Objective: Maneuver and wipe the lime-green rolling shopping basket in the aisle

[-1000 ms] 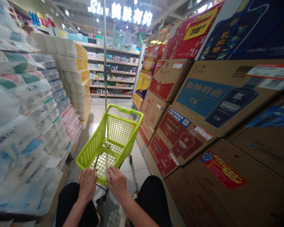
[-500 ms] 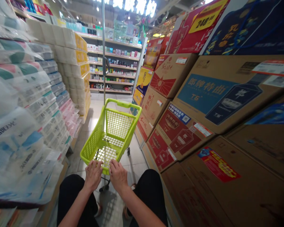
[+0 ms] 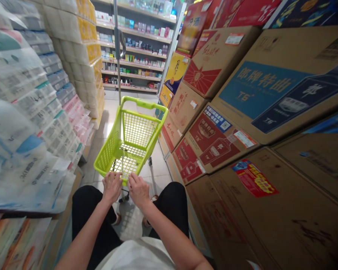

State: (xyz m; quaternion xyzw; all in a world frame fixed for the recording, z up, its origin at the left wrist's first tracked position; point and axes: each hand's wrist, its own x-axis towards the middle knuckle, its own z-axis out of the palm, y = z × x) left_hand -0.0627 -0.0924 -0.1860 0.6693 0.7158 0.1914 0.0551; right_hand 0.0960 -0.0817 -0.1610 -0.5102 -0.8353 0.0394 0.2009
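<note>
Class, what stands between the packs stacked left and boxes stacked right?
In the head view: the green cart on tiled floor, plus the person's legs, left hand and right hand.

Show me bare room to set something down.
Inside the cart, between its walls; also floor between cart and packs. Crowded: the near rim, held by left hand and right hand; both sides, stacked with packs and boxes.

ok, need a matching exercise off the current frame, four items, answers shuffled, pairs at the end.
Things:
1. shopping cart
2. left hand
3. trousers
4. carton stack

Places and colours:
A. black
B. along the picture's right side
C. yellow-green
D. at the cart's near edge

Pairs: 1-C, 2-D, 3-A, 4-B
</note>
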